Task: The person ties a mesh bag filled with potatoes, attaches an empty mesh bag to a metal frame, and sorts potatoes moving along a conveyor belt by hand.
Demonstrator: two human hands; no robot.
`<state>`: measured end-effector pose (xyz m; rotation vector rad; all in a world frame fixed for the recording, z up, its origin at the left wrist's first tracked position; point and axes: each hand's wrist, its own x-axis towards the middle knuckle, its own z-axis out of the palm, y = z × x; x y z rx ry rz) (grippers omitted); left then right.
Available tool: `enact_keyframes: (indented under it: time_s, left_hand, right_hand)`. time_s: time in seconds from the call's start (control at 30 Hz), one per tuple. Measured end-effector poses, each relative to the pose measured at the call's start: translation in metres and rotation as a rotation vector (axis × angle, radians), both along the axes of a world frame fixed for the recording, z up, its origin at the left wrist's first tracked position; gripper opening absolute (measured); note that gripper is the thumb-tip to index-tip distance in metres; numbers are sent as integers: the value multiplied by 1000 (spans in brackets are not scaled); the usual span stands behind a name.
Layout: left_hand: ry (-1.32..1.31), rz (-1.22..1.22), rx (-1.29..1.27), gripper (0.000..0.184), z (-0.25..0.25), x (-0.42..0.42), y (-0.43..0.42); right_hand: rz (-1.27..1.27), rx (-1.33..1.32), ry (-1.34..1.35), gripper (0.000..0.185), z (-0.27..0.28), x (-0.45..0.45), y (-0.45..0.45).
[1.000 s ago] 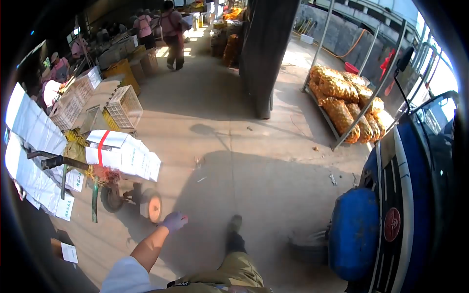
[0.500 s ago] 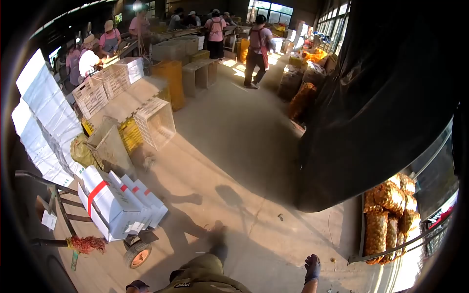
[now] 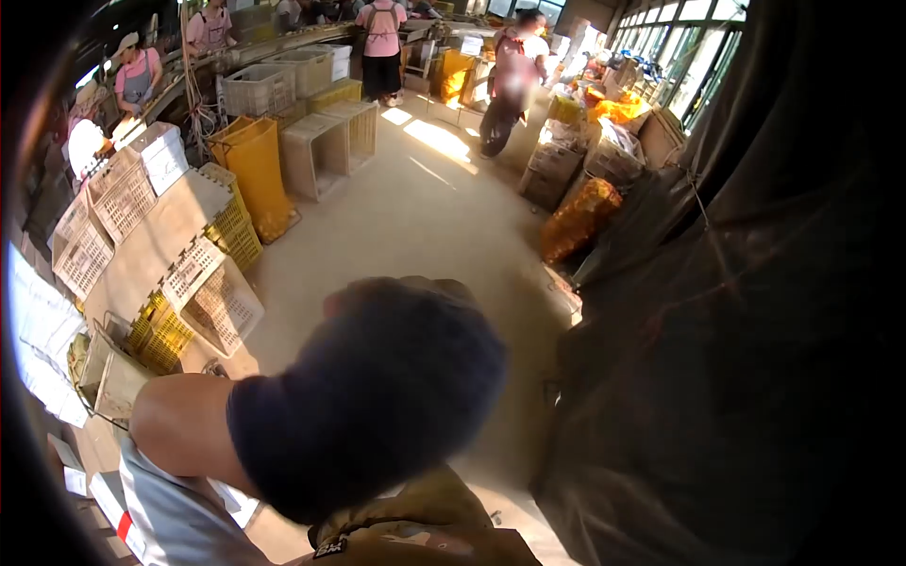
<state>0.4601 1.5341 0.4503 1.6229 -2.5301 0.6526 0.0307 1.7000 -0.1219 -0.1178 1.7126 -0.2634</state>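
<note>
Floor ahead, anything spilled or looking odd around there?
No spill shows on the visible floor; the left hand hides some. At left, a pale crate lies on its side, mouth facing the aisle, unlike the upright crates beyond.

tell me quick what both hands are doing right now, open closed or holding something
Left hand: gloved, too dark and blurred to tell whether open, closed or holding anything.
Right hand: out of view, so cannot be told.
</note>
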Motion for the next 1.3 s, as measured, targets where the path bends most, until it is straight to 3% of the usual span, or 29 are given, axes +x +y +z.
enact_keyframes:
  time_s: [0.17, 0.37, 0.43, 0.8, 0.9, 0.93, 0.97, 1.0, 1.03, 1.07, 1.1, 1.13, 1.17, 1.2, 1.23, 1.27, 1.3]
  left_hand:
    - [39, -173, -152, 32, 52, -6, -161]
    - [83, -164, -137, 33, 42, 44, -364]
    - [80, -165, -134, 34, 35, 67, -433]
    - [62, -257, -58, 36, 21, 199, -898]
    - [95, -197, 74, 37, -12, 253, -1035]
    - [163, -272, 246, 36, -21, 282, -1087]
    - [218, -257, 275, 28, -67, 320, -1131]
    - [294, -217, 289, 40, -60, 320, -1151]
    - [445, -65, 439, 47, -108, 354, -1177]
    - [837, 351, 675, 47, -139, 377, -1214]
    - [1029, 633, 670, 46, -203, 413, -1236]
    - [577, 693, 480, 42, -298, 463, -1241]
    - [497, 783, 614, 41, -370, 495, -1233]
    - [480, 802, 897, 42, -428, 521, -1213]
    - [463, 792, 1224, 45, -483, 542, -1182]
    - [480, 764, 1550, 50, -529, 556, -1155]
    - [503, 736, 1760, 57, -557, 571, -1152]
  right_hand:
    - [-23, -215, 82, 33, 49, 9, -241]
    - [35, -508, 134, 31, 111, 45, -532]
    - [26, -528, 137, 31, 100, 60, -609]
    - [-191, -108, 116, 28, 23, 212, -895]
    - [-261, -21, 108, 28, 12, 247, -994]
    - [-276, -3, 101, 28, 7, 252, -1031]
    - [-296, 10, 97, 28, 7, 258, -1063]
    - [-314, -3, 97, 27, 9, 260, -1089]
    - [-329, -43, 93, 27, 10, 260, -1123]
    - [-343, -123, 90, 27, 12, 256, -1168]
    - [-341, -243, 88, 27, 22, 256, -1223]
    - [-297, -416, 108, 27, 51, 266, -1289]
    - [-177, -630, 194, 27, 106, 296, -1377]
    - [-65, -840, 295, 32, 163, 327, -1465]
    - [48, -959, 161, 35, 179, 336, -1535]
    - [65, -1032, 150, 30, 221, 361, -1593]
    - [-73, -1053, 13, 30, 247, 382, -1642]
